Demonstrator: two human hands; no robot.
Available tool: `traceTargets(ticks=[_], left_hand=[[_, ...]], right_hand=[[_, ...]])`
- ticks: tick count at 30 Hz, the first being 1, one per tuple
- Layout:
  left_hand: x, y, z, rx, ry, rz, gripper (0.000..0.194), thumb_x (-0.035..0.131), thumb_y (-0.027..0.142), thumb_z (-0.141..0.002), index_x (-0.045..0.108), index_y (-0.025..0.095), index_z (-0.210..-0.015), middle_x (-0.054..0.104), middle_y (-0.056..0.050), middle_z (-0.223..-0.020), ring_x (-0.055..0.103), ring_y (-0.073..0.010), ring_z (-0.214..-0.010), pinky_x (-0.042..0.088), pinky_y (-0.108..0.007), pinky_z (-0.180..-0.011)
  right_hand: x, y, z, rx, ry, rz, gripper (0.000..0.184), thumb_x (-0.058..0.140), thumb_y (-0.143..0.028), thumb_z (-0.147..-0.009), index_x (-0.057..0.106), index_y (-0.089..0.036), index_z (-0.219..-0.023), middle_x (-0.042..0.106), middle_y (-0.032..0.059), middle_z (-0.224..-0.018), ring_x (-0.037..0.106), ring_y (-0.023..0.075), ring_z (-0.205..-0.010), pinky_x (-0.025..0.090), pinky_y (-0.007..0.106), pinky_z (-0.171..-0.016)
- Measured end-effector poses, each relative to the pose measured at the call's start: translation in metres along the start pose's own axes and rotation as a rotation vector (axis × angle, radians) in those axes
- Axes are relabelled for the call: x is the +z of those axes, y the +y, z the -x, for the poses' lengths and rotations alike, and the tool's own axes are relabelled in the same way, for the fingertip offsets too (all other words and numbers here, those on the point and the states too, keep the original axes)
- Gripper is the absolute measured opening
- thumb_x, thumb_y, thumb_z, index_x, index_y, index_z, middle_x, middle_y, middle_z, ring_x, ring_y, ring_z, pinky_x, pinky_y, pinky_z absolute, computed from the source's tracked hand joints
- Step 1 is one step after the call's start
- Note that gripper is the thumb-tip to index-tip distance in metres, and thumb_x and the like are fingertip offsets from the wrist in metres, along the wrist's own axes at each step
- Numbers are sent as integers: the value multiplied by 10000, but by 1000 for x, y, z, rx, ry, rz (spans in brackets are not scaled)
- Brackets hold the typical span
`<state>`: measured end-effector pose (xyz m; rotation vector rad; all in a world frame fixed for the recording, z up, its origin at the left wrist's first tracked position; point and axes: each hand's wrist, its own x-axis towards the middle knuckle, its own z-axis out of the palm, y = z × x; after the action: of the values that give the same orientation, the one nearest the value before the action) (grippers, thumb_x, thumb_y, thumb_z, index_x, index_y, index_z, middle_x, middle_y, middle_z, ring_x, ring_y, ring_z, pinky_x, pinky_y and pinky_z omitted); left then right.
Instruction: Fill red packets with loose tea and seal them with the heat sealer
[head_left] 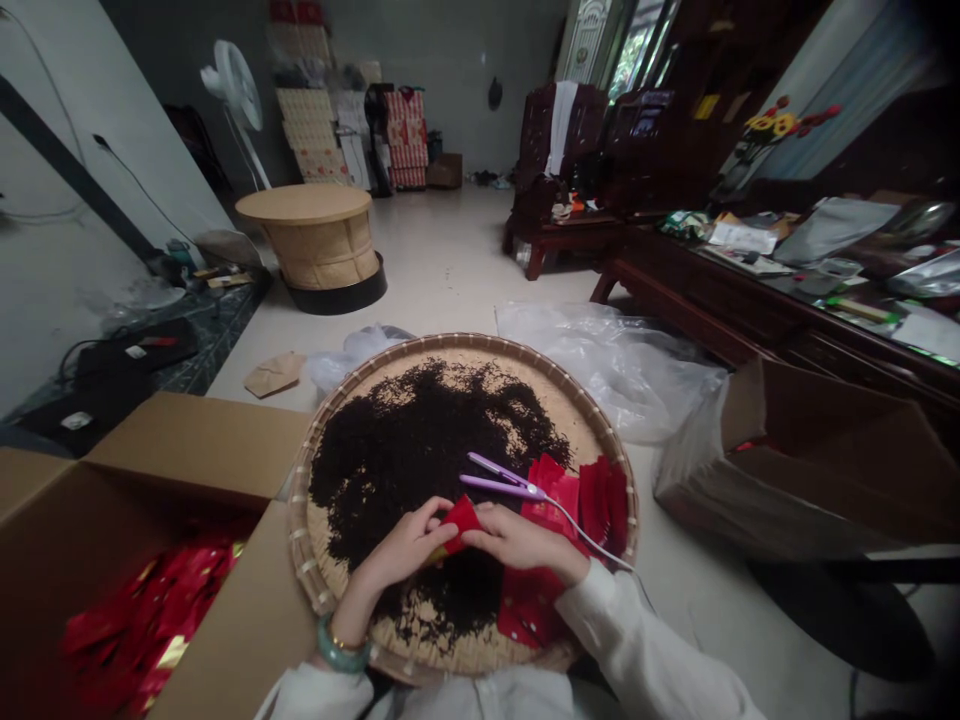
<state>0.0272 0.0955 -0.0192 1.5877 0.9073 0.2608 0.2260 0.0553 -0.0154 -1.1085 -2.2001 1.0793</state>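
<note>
A round woven bamboo tray [330, 590] rests on my lap, spread with dark loose tea leaves [405, 450]. Both hands pinch one small red packet [463, 518] above the near part of the tray: my left hand [409, 545] grips its left side, my right hand [517, 540] its right side. A purple clamp-style sealer [499, 480] with a white cord lies open on the tray just beyond my right hand. Several more red packets [592, 495] lie on the tray's right side.
An open cardboard box [187, 450] at my left holds several shiny red packets [142, 620]. A second cardboard box [810, 470] lies on the floor at right, with clear plastic bags [615, 360] behind the tray. A dark wooden table [750, 300] stands far right, and a round wooden tub [319, 240] far left.
</note>
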Motion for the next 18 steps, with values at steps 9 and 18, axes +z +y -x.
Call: traceTargets(ticks=[9,18], left_hand=[[10,-6,-1,38,-19,-85,317,502,366,-836,627,168,-1050,669,-38,-902,585,-161,-791,440,-230,-709],[12,-8,-4,107,8,24,393,623,314,-749,606,161,-1111,678,-77,-1078,609,-217,-971,452,-301,-867]], right_hand=[[2,13,-6,173,-343,-181,424,439,-394,-921,349,-165,-576,236,-59,-542,249,67,-504,293,215,-499],[-8,-1,-11,97,-304,-140,498,250,-496,-975,492,-178,-679,530,-8,-653,576,151,-806,209,473,-1111]])
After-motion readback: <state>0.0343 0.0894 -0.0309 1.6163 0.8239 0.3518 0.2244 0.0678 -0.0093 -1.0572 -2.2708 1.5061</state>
